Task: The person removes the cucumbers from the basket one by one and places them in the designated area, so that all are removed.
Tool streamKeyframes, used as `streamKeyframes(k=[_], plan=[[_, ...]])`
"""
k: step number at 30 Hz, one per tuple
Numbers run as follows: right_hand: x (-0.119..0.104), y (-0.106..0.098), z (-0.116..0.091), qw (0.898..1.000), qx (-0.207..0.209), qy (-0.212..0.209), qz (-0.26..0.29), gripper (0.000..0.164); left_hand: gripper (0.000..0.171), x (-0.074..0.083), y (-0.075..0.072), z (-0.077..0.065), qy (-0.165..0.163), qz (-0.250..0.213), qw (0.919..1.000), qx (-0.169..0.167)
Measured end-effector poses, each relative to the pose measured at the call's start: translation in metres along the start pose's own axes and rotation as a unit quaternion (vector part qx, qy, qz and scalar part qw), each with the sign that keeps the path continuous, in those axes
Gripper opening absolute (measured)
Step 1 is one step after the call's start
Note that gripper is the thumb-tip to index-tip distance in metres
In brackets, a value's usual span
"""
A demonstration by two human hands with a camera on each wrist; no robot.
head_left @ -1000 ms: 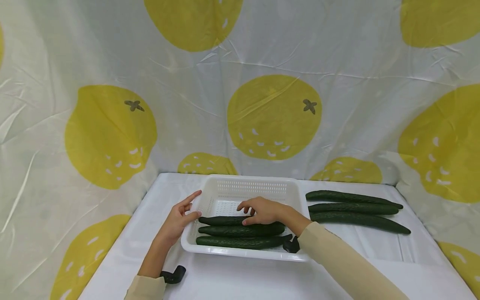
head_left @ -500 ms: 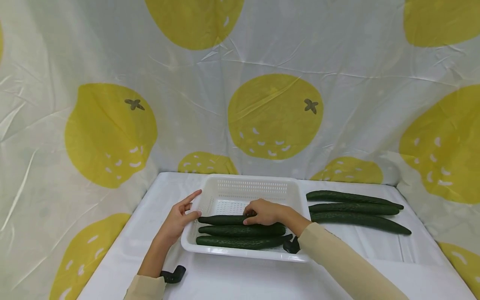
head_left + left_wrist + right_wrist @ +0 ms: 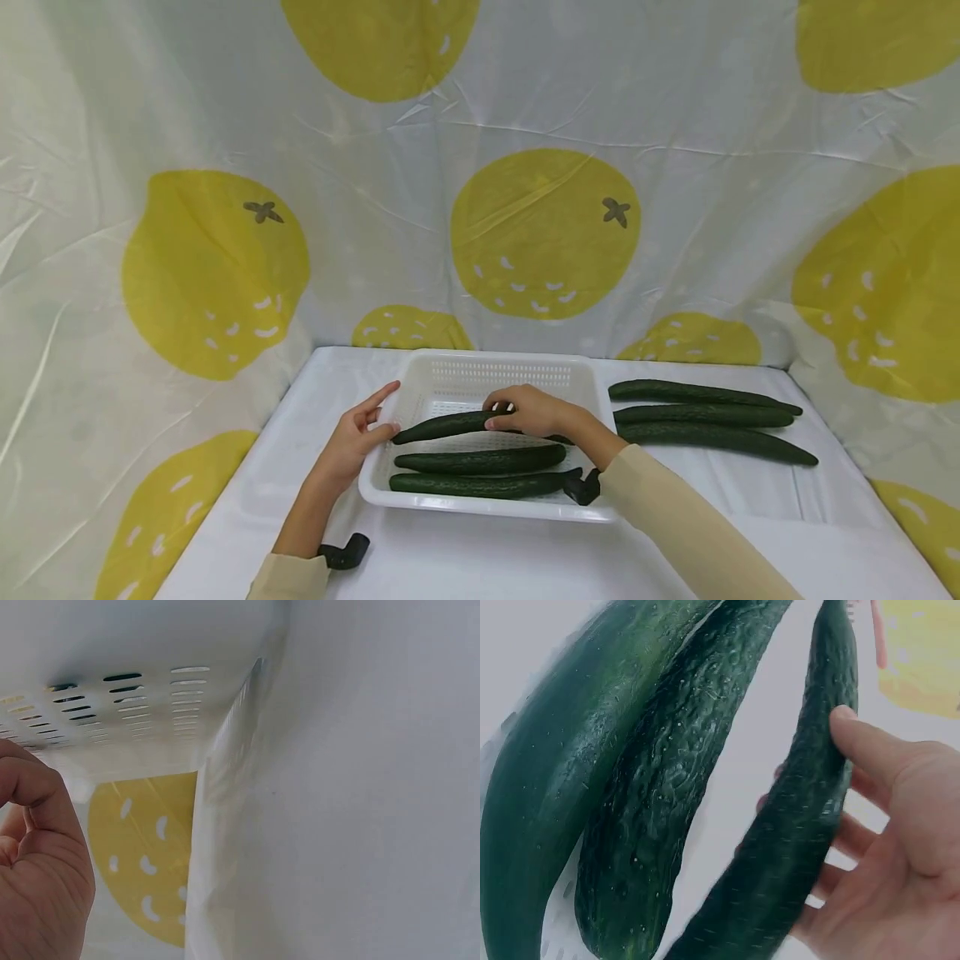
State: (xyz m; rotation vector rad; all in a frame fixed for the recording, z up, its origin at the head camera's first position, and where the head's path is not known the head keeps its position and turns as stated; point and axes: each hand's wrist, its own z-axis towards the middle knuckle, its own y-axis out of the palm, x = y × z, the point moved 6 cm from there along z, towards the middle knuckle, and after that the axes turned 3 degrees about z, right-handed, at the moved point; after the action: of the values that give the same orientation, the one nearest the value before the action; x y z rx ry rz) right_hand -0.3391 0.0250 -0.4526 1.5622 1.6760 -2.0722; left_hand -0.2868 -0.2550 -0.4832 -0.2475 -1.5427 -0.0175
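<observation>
The right hand [image 3: 532,410] now has its fingers wrapped round a cucumber [image 3: 442,426], thumb on one side and fingertips on the other, near the lower centre of the frame; a second ago the same hand hung loosely over it with the fingers slack. Since the last frame the gripped cucumber has shifted up the picture and slants, so the gap between it and the middle cucumber [image 3: 480,461] is wider, while its left tip lies close to the left rim of the white basket [image 3: 487,505]. The right wrist view shows that gap plainly, the held cucumber at centre right, the other two at the left. The middle cucumber and the front cucumber [image 3: 480,485] keep their places, lying side by side in the lower part of the basket. The left hand [image 3: 348,443] is unchanged, holding the basket's left rim with its thumb on the edge and the index finger stretched along it. At the right of the frame, three more cucumbers [image 3: 705,415] lie as before on the white-covered table [image 3: 450,554], just beside the basket. The lemon-print cloth [image 3: 543,233] behind shows only a slight shift of the view.
</observation>
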Motion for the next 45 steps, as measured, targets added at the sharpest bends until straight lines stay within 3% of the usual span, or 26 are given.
streamKeyframes(k=[9, 16, 26, 33, 39, 45], plan=[[-0.01, -0.018, -0.009, 0.998, 0.066, 0.0, -0.012, 0.037, 0.073, 0.0, 0.0, 0.0, 0.002, -0.001, 1.0, -0.006], [-0.019, -0.034, -0.016, 0.995, 0.102, -0.017, 0.011, 0.041, 0.066, 0.003, -0.006, -0.001, 0.004, 0.096, 0.9953, 0.008], [-0.038, -0.053, -0.031, 0.992, 0.122, -0.02, 0.033, 0.043, 0.078, 0.001, -0.01, -0.006, -0.04, 0.131, 0.9905, -0.013], [-0.044, -0.071, -0.049, 0.99, 0.136, -0.028, 0.029, 0.046, 0.066, 0.005, -0.011, -0.007, 0.009, 0.172, 0.9851, -0.004], [-0.034, -0.084, -0.074, 0.988, 0.153, -0.018, 0.016, 0.049, 0.065, 0.003, -0.007, -0.005, 0.051, 0.137, 0.9892, -0.01], [-0.015, -0.091, -0.101, 0.986, 0.168, -0.005, 0.005, 0.05, 0.066, 0.003, -0.007, -0.007, 0.054, 0.125, 0.9906, -0.012]])
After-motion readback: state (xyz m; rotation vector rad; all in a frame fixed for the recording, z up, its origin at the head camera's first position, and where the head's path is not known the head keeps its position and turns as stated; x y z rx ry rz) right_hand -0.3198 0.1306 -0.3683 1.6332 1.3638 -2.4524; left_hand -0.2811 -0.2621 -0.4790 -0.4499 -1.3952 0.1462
